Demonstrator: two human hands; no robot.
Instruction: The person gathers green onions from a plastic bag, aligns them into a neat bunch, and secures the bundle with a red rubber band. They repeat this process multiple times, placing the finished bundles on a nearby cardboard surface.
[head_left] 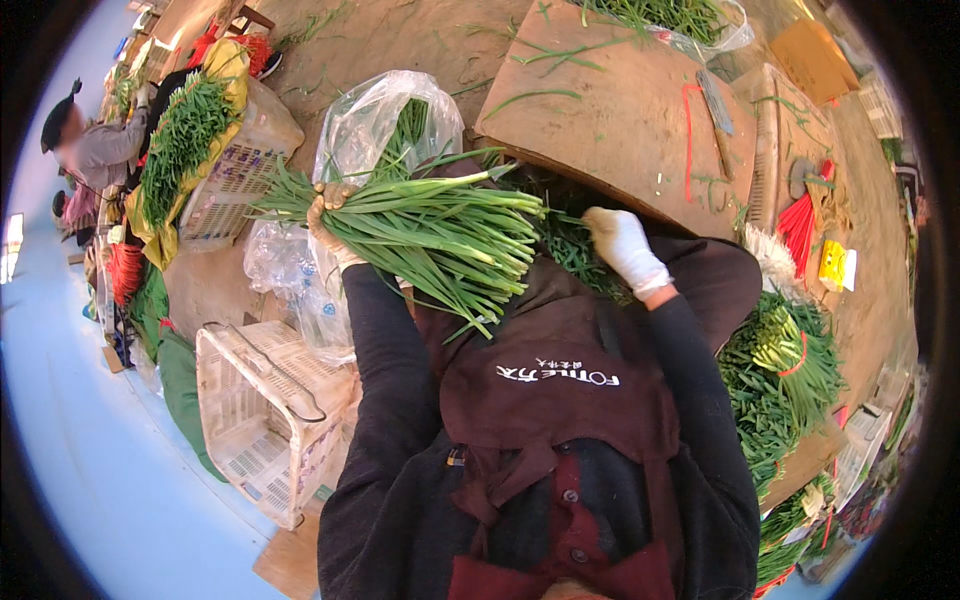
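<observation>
Green stalks (450, 235), gathered in one thick bunch, extend over the lap from the left grip (335, 225), a soiled glove closed around them; their pale ends point toward the right grip (625, 245). Beyond the right grip stands a wooden counter (600, 110), scattered with single leaves. A slatted white crate (245, 365) occupies the area left of the left grip and nearer the body; farther out on that same side, a second crate (240, 150) bears a leafy pile (185, 130) in yellow sheeting. A leafy heap (755, 375) lies right of the right grip and closer to the body. Directly beyond the left grip is a clear plastic bag (350, 130) containing more greenery. The right grip, white-gloved with curled fingers, is just beside loose stalks (570, 245); whether it pinches any cannot be told. Smaller items: a knife (715, 105) on the counter, beyond and right of the right grip; a yellow packet (832, 265), well to its right; a thin red band (797, 358) around a bundle, also to its right.
</observation>
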